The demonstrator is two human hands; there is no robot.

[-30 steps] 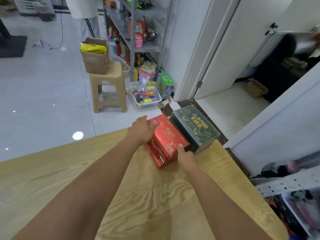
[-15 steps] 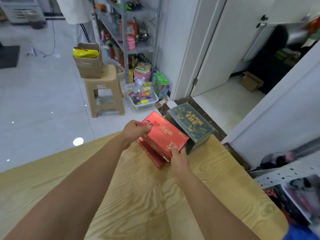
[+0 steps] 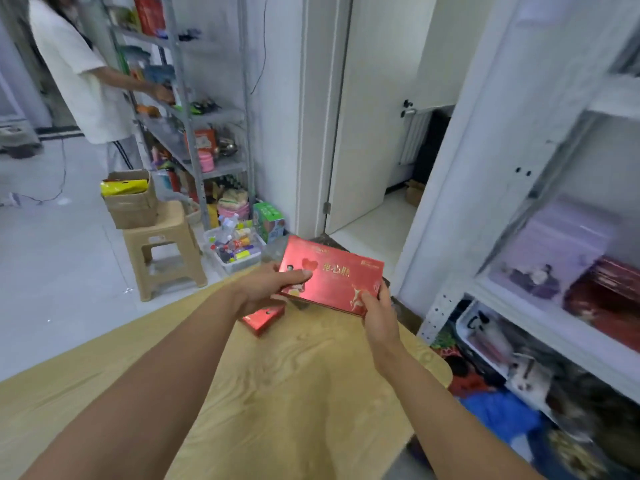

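A flat red box (image 3: 334, 277) with gold lettering is held up in the air above the far corner of the wooden table (image 3: 298, 386). My left hand (image 3: 268, 289) grips its left end, thumb on the top face. My right hand (image 3: 375, 306) grips its near right corner. A second red box (image 3: 261, 318) lies on the table under my left hand, partly hidden by it. The dark green box from the earlier frames is hidden behind the raised box.
A white shelving unit (image 3: 540, 237) with stacked goods stands close on the right. Beyond the table are a tan plastic stool (image 3: 162, 251) carrying a cardboard box (image 3: 130, 202), a bin of bottles (image 3: 235, 249), a metal rack (image 3: 194, 109) and a person in white (image 3: 83, 74).
Both hands have lifted the top red box off the stack and raised it toward the right. The view has swung up and right, bringing the white shelving and a person into sight.
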